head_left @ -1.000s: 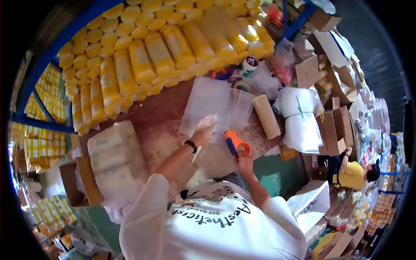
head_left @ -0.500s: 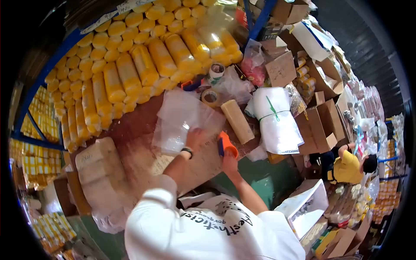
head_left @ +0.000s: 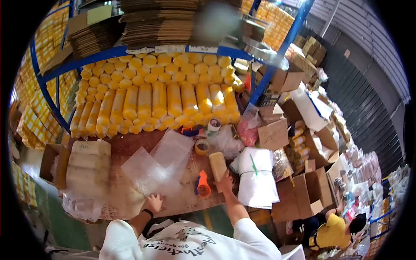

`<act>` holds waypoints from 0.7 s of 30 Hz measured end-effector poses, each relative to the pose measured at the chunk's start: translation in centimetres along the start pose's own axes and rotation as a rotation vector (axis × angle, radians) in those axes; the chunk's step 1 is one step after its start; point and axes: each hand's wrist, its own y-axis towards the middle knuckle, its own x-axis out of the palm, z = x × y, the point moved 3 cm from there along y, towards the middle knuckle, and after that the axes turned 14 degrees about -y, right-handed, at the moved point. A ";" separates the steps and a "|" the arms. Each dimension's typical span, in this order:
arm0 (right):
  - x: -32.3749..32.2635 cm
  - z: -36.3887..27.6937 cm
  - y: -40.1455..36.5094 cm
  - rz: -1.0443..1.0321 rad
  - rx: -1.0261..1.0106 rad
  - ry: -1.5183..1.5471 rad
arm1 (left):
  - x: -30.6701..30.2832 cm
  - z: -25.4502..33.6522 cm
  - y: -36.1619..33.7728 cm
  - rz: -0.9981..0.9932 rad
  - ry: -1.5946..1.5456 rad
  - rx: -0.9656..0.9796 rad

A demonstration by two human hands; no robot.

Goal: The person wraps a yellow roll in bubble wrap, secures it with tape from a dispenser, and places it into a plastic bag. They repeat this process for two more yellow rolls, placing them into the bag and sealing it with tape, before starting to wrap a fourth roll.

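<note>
My left hand (head_left: 154, 203) lies with fingers spread on the table's near edge, just below two overlapping translucent plastic sheets (head_left: 147, 171) that look like bubble wrap. My right hand (head_left: 225, 183) grips the near end of a tan, oblong wrapped block (head_left: 217, 164); what is inside the wrapping is hidden. Between my hands, an orange and blue tape dispenser (head_left: 203, 185) rests on the table, touched by neither. Right of the block is a white bundle of folded sheets (head_left: 256, 180) tied with a green string.
Tape rolls (head_left: 202, 147) and a second dispenser (head_left: 190, 131) lie farther back. Yellow rolls (head_left: 159, 100) are stacked under a blue rack beam (head_left: 99, 55). A large wrapped pack (head_left: 89, 167) stands at left, open cartons (head_left: 299, 190) at right. A person in yellow (head_left: 333, 232) is at lower right.
The orange dispenser has left my right hand for the table, and that hand now holds the tan block. My left hand has drawn back off the sheets, which lie shifted left. The camera has tilted up.
</note>
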 end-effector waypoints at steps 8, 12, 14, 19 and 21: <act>1.7 2.3 2.8 -0.108 -0.030 0.429 | 6.0 -2.3 2.1 0.056 0.016 0.155; 2.5 1.5 -2.1 -0.363 -0.084 1.173 | 4.8 -3.9 -0.1 0.144 -0.204 0.142; 1.8 1.1 -5.8 -0.307 -0.064 1.285 | 3.7 -4.4 -1.0 0.155 -0.275 0.115; -0.1 0.8 -13.4 -0.273 -0.156 1.470 | 3.4 -6.9 -1.2 0.143 -0.375 0.069; -0.1 0.5 -16.2 -0.305 -0.215 1.523 | 4.5 -8.1 -1.0 0.124 -0.441 0.081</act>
